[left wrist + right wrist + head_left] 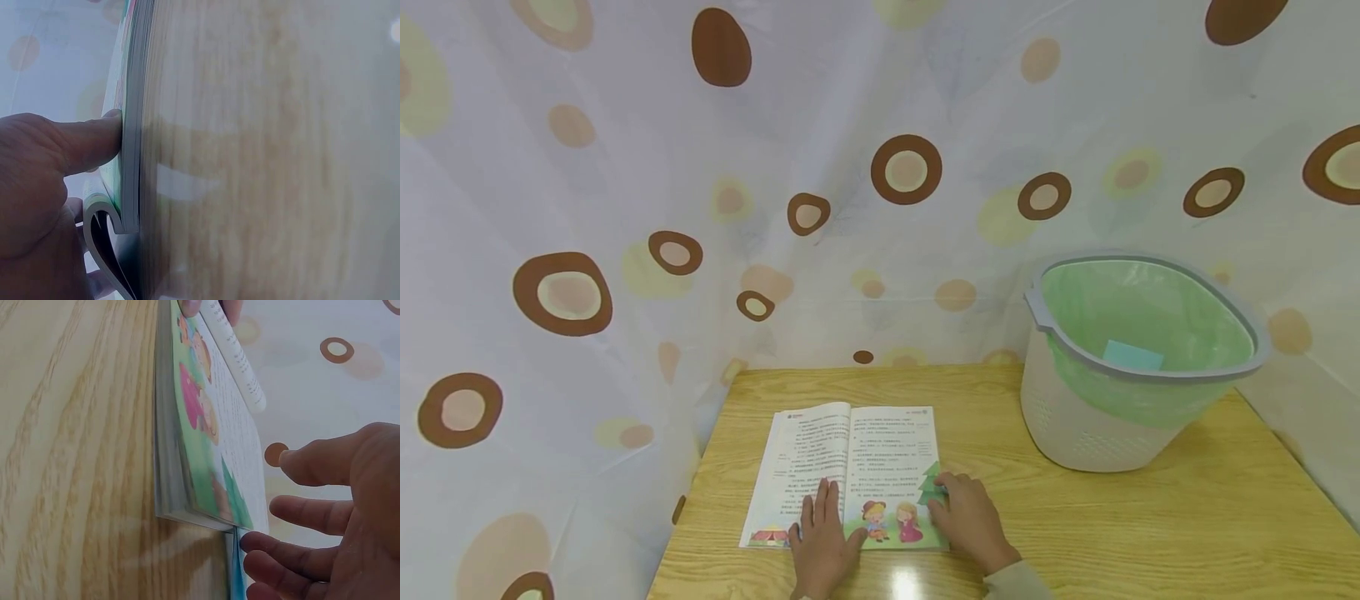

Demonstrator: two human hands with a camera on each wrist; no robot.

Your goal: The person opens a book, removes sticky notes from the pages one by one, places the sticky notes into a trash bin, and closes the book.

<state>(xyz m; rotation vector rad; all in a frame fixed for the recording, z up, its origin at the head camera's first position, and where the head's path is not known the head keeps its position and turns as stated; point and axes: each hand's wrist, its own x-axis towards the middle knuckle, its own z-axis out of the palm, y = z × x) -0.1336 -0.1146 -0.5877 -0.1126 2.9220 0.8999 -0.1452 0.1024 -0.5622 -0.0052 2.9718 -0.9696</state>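
An open book (891,450) with printed text and cartoon children lies on the wooden table. On its left page, beside the spine, my left hand (822,542) rests with fingers extended; its thumb (94,140) presses on the right page's lower edge in the left wrist view. My right hand (970,517) is at the book's right edge. In the right wrist view its thumb and index finger are spread apart above the page. Lower fingertips come close to a thin blue strip (237,565) sticking out past the page edge; whether they touch it I cannot tell.
At the right of the wooden table (1112,533) stands a beige basket (1060,425) with a grey rim and a green liner. A light blue piece (1132,356) shows inside it. A dotted curtain (820,308) hangs behind the table and along both sides.
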